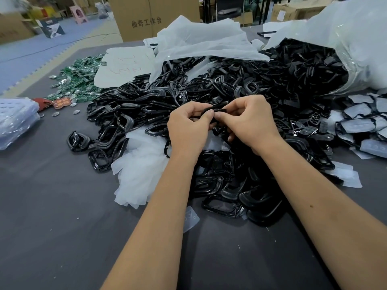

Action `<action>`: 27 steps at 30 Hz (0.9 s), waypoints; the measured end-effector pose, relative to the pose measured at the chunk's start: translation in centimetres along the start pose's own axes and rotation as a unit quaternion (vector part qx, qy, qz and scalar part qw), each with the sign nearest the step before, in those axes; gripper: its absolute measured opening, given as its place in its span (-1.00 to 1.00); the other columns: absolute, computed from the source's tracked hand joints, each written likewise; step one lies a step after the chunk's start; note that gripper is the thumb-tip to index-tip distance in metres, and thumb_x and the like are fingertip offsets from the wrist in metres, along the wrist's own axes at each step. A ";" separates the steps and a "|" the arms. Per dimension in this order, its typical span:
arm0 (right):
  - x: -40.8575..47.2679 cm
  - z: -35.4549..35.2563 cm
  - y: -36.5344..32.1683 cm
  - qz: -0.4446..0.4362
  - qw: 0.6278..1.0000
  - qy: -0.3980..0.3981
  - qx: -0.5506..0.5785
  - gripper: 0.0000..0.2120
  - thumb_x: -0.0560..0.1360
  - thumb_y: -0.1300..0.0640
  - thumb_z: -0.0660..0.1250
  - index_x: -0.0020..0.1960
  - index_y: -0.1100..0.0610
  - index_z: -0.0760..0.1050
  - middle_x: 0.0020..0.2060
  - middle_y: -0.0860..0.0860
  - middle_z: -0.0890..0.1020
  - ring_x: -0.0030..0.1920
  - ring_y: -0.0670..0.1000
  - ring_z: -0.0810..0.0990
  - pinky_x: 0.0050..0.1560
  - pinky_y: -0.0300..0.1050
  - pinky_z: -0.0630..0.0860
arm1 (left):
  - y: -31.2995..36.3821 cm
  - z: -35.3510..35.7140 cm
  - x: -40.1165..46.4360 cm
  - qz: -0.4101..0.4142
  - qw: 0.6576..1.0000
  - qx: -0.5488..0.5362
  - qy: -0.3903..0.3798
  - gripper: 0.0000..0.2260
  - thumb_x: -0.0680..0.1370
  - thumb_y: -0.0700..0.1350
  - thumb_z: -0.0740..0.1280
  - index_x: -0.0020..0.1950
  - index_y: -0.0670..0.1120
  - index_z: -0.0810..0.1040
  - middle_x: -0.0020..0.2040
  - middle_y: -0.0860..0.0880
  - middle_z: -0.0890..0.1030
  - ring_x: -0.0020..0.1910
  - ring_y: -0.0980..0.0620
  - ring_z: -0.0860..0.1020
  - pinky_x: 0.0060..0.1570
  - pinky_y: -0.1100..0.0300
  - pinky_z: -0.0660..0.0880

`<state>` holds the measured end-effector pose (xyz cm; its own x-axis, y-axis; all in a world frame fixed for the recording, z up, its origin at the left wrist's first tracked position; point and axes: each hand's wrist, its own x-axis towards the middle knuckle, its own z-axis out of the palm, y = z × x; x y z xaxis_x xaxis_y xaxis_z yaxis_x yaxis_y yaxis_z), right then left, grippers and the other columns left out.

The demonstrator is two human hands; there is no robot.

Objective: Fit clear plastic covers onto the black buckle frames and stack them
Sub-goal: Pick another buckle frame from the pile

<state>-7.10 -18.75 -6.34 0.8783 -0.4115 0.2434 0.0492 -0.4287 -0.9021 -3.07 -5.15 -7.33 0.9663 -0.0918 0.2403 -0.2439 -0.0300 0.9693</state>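
Forearms reach from the near edge over a dark grey table (52,206). Nearest the viewer, a single clear plastic cover (191,218) lies flat on the table just left of a near cluster of black buckle frames (222,204). Farther in, the left hand (186,130) and right hand (249,122) meet above the heap, fingers curled, thumbs and forefingers pinching one black frame (215,110) between them; whether a cover is already on it cannot be told. Left of the hands, a crumpled translucent bag (140,164) lies among loose frames. Beyond the hands spreads the main pile of black frames (230,84), spilling from a large clear plastic sack (356,38) at far right. At right, near the sack's mouth, sits a group of frames with pale covers (362,120). At left, a stack of clear plastic sheets (16,120) touches the table edge; farther back lie green circuit boards (79,80) and white sheeting (201,42). A cardboard box (150,15) stands beyond the table.
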 end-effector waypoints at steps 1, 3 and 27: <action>0.0 0.0 0.0 0.003 1.000 0.015 -0.006 -0.81 0.41 0.07 0.65 -0.23 0.09 0.66 -0.42 -0.02 0.69 -0.57 -0.01 0.62 -0.54 -0.19 0.51 | 0.0 0.0 0.0 -0.002 1.000 -0.002 -0.001 -0.91 0.53 -0.32 0.47 -0.03 -0.17 0.72 -0.15 -0.08 0.73 -0.18 -0.03 0.73 -0.05 -0.01 0.69; 0.1 -0.1 0.1 0.006 0.998 0.053 -0.033 -0.72 0.34 -0.02 0.69 -0.25 0.09 0.64 -0.43 -0.02 0.67 -0.55 -0.06 0.60 -0.51 -0.21 0.50 | 0.0 -0.1 0.0 -0.014 1.000 -0.024 -0.001 -0.89 0.53 -0.34 0.46 -0.05 -0.16 0.72 -0.18 -0.07 0.73 -0.22 -0.01 0.72 -0.11 0.08 0.67; 0.2 -1.1 -1.3 -0.125 0.979 -0.105 -0.119 -0.86 0.51 0.00 0.55 -0.12 0.06 0.70 -0.31 -0.07 0.69 -0.32 -0.08 0.63 -0.25 -0.19 0.54 | 3.4 -2.1 0.9 -0.044 0.993 -0.092 0.053 -0.78 0.49 -0.44 0.42 -0.14 -0.11 0.64 -0.34 -0.01 0.64 -0.38 0.04 0.66 -0.38 0.32 0.49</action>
<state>-7.47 -19.19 -4.77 0.9326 -0.1069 0.3448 0.1841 -0.6806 -0.7091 -2.89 -3.26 -3.70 0.9887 0.0096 0.1496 -0.1493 0.1503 0.9773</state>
